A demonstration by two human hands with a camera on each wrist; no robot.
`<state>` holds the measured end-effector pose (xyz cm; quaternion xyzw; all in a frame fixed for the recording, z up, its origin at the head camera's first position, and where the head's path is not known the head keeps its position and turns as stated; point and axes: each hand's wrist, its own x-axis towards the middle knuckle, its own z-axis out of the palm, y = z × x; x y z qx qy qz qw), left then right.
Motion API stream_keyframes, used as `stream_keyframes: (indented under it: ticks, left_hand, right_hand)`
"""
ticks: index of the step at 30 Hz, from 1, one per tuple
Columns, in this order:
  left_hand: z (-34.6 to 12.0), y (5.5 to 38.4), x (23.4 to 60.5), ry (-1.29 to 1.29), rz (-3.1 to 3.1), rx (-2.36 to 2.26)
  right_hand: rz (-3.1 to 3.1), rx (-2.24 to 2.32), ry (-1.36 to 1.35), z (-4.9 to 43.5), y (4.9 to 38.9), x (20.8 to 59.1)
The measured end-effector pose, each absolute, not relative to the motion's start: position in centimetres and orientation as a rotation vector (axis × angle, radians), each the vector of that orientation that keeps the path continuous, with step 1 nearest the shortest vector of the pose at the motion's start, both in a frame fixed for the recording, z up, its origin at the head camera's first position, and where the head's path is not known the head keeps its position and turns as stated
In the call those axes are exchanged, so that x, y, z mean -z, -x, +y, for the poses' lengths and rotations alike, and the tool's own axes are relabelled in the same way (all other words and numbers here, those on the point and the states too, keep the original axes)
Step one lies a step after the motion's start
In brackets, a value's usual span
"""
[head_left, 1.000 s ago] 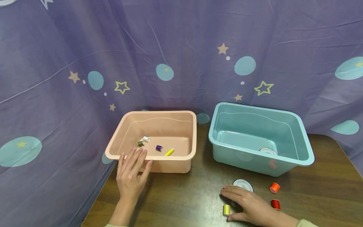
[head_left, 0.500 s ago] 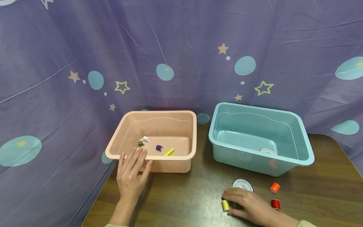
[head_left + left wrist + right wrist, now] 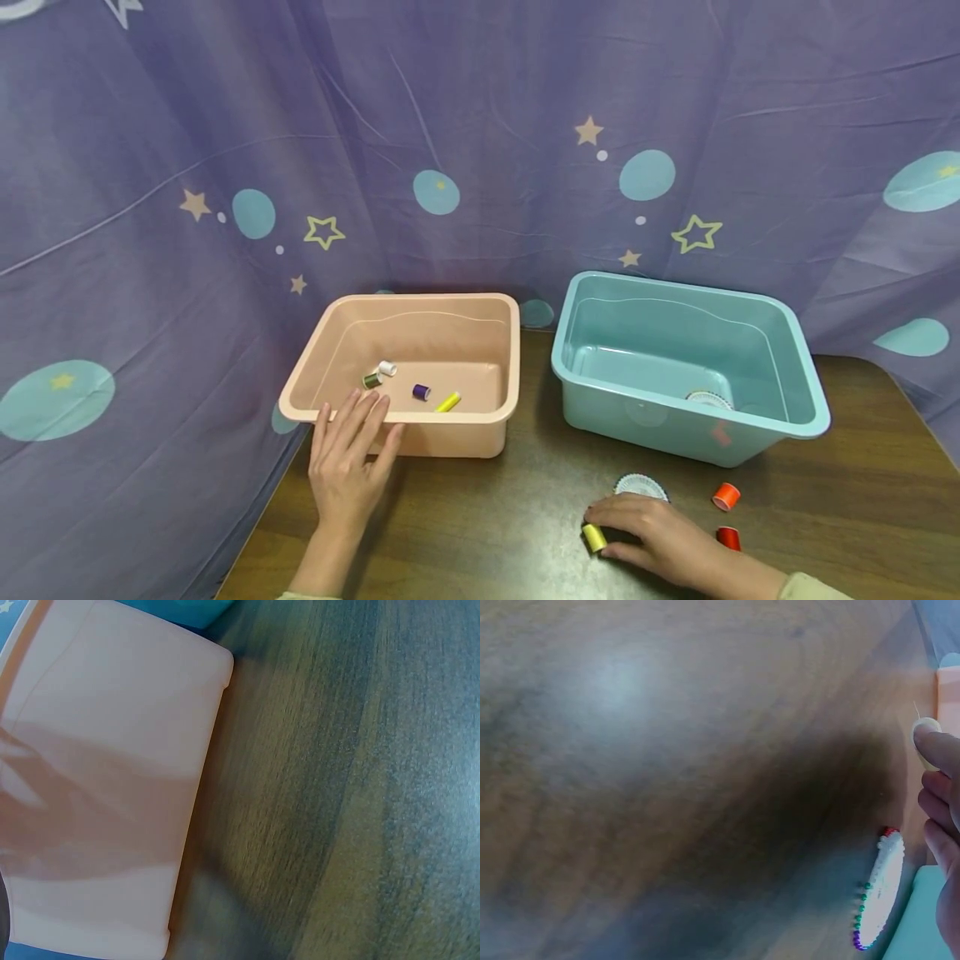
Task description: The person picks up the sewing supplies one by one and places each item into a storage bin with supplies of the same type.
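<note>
My right hand pinches a yellow thread spool between thumb and fingers at the front of the table. In the right wrist view the thumb covers one pale end of the spool, and a loose thread end sticks out. Just behind this hand lies a white pin wheel with coloured pin heads, partly hidden by the fingers. With fingers spread and fairly straight, my left hand rests on the front rim of the peach bin. Inside that bin lie white, green, purple and yellow spools.
To the right stands a blue-green bin with another pin wheel inside. An orange spool and a red spool lie on the wooden table in front of it. A patterned curtain hangs behind.
My right thumb and fingers have closed on the yellow spool, which has tilted and shifted slightly left and away from me. The left hand has stayed at the peach bin's rim.
</note>
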<state>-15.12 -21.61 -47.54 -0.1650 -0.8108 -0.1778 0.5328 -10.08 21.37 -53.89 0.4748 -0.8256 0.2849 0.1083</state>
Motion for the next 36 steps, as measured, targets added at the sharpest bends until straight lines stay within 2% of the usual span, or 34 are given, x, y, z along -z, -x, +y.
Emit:
stream_keyframes:
  ticks: [17,36]
  left_hand:
    - [-21.8,15.0,47.5,0.395,-1.935,0.398]
    - [-21.7,15.0,47.5,0.402,-1.914,0.388]
  right_hand:
    - [-2.24,-0.903,-1.461,19.7,12.7,50.4]
    - [-2.16,-0.772,-1.549,17.6,14.8,44.8]
